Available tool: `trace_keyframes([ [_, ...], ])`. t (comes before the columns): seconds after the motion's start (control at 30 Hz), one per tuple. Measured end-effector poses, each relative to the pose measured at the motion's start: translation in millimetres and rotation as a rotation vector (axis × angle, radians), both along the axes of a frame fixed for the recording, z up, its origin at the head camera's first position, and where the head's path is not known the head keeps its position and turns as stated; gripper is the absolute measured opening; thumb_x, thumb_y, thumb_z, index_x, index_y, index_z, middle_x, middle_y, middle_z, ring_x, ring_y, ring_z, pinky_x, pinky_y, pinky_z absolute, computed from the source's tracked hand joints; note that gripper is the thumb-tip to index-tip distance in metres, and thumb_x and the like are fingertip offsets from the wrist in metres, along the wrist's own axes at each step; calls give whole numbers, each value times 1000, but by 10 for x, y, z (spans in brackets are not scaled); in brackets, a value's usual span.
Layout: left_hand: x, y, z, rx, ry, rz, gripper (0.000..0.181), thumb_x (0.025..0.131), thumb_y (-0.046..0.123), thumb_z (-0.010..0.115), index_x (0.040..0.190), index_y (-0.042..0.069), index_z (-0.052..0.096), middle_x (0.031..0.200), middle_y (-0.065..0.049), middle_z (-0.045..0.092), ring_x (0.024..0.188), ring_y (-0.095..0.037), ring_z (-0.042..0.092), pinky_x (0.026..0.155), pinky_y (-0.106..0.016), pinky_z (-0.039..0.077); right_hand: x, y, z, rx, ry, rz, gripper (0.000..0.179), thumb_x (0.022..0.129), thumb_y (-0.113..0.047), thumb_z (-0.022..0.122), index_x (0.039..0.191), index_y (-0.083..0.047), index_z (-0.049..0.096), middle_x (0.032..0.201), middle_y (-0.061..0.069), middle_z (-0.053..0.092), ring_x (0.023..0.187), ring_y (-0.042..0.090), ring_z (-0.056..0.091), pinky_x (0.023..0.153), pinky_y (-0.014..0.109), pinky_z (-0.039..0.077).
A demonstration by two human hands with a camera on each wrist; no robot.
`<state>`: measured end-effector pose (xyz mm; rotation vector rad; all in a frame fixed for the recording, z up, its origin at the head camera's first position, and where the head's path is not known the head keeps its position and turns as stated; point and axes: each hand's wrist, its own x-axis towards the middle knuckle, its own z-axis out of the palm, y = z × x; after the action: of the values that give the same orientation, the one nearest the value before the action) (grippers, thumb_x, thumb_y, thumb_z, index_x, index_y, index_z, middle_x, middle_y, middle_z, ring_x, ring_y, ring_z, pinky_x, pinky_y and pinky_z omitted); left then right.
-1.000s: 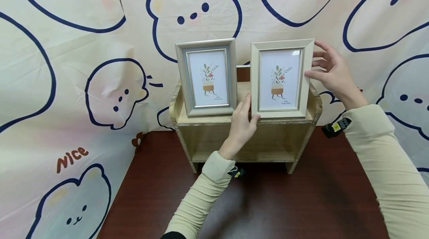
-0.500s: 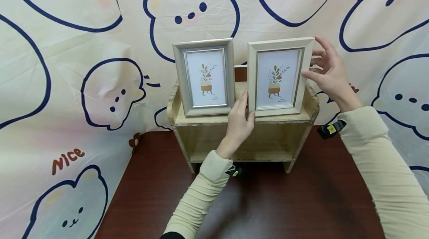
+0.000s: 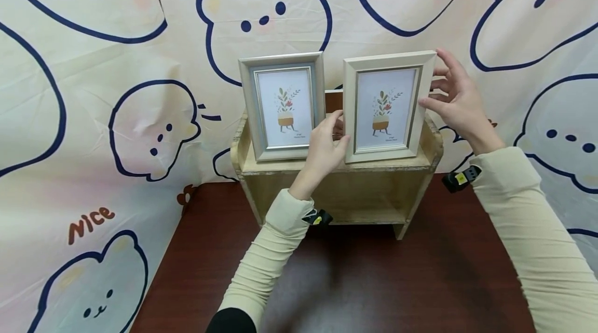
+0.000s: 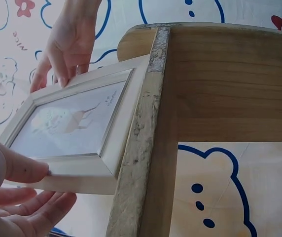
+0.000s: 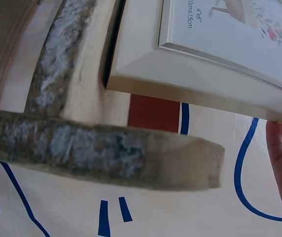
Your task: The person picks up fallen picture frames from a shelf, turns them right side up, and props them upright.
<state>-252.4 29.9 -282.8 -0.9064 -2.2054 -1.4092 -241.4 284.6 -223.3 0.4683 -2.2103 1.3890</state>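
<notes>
A cream picture frame (image 3: 384, 107) with a potted-plant print stands at the right on top of a small wooden shelf (image 3: 369, 198). My left hand (image 3: 324, 147) is at its left edge; in the left wrist view the left thumb (image 4: 30, 169) lies along the frame's side, fingers curled beyond it. The right hand (image 3: 460, 97) pinches the right edge, thumb in front and fingers behind. To the left, a silver-grey picture frame (image 3: 287, 110) with the same print leans back slightly, partly covered by my left hand. Both fingertip contacts behind the cream frame are hidden.
The shelf has raised side panels (image 3: 434, 141) and an open lower compartment. Behind the frames a reddish-brown piece (image 3: 334, 100) shows in the gap. Underneath is a dark red-brown table (image 3: 397, 281); a cartoon-printed cloth (image 3: 140, 63) hangs close behind.
My left hand has shifted up from the cream frame's lower left corner along its left edge. The cream frame has turned slightly. The right hand keeps its hold; the silver-grey frame stays put.
</notes>
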Motion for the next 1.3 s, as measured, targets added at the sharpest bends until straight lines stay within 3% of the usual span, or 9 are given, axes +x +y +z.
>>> trace_keyframes([
  [0.4,73,17,-52,-18,134,81,42,79,-9,61,119,-11,47,93,-18,58,83,-24,58,75,-16,47,-77,-53,11,-32,-10,14,82,79,13,57,142,-30,26,118,0,48,97,14,53,77,19,46],
  [0.63,106,33,-97,8,181,96,43,78,-9,62,119,-11,47,93,-18,57,82,-24,58,75,-19,48,-141,-74,-7,-32,-28,1,81,81,10,57,142,-32,25,119,0,47,101,15,52,82,25,46],
  [1.3,169,96,-151,22,248,117,43,76,-8,65,115,-11,48,91,-17,57,80,-23,58,73,-19,47,-243,-133,-9,-120,-20,30,82,79,15,56,140,-31,29,114,1,52,101,14,54,79,21,47],
])
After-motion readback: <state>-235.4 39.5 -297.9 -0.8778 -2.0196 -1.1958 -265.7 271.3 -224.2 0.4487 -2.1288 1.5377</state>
